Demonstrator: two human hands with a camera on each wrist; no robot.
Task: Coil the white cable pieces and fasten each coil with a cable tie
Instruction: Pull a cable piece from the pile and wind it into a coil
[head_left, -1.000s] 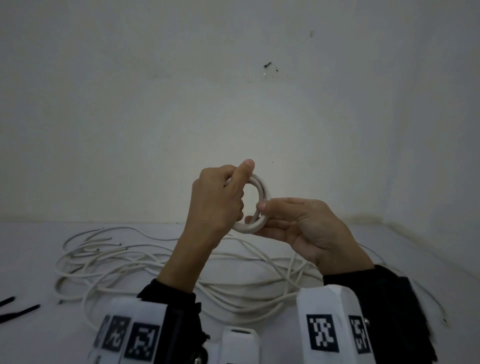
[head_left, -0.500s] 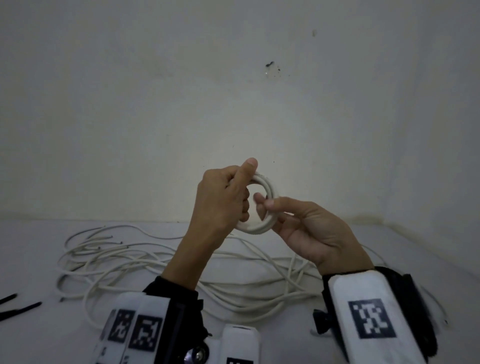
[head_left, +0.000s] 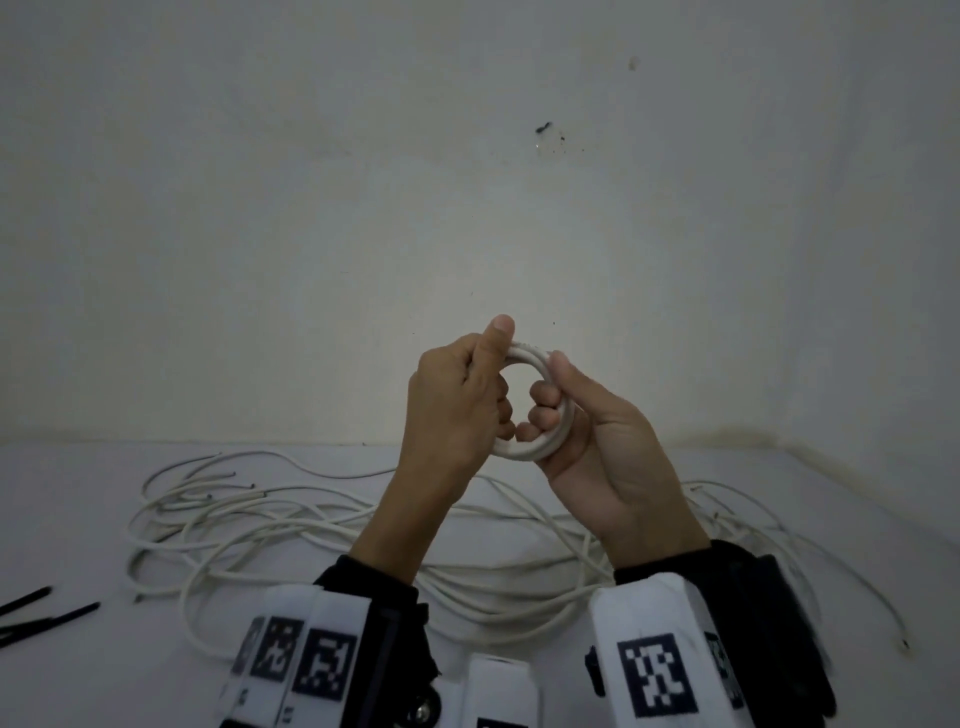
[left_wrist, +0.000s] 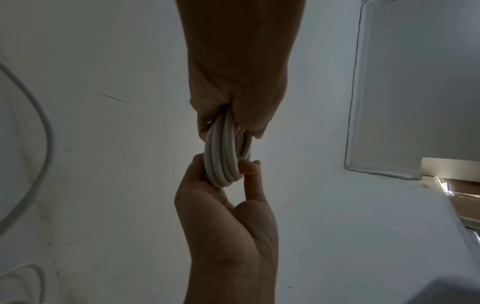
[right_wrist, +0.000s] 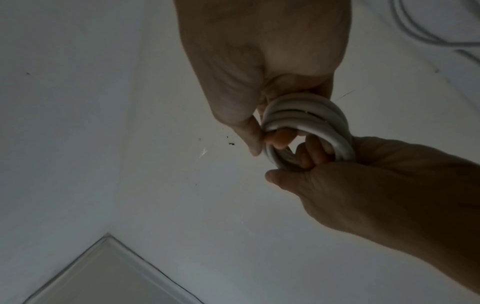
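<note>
A small white cable coil (head_left: 527, 453) of several turns is held up in front of the wall, above the table. My left hand (head_left: 485, 376) grips its left side, thumb up over the top of the ring. My right hand (head_left: 555, 391) holds the right side, palm toward me, fingers curled through the ring and thumb on the upper rim. The left wrist view shows the coil (left_wrist: 221, 156) edge-on between the left hand (left_wrist: 233, 115) above and the right hand (left_wrist: 226, 181) below. In the right wrist view the coil (right_wrist: 306, 115) sits under the right hand (right_wrist: 262, 131). No tie shows on it.
A loose tangle of long white cable pieces (head_left: 311, 519) spreads over the white table (head_left: 78, 675) under my forearms. Black cable ties (head_left: 49, 613) lie at the table's left edge. A plain wall stands close behind, with a corner at the right.
My right hand changed its hold from pinching the coil's right side to curling its fingers through the ring, palm turned toward me. The left hand kept its grip.
</note>
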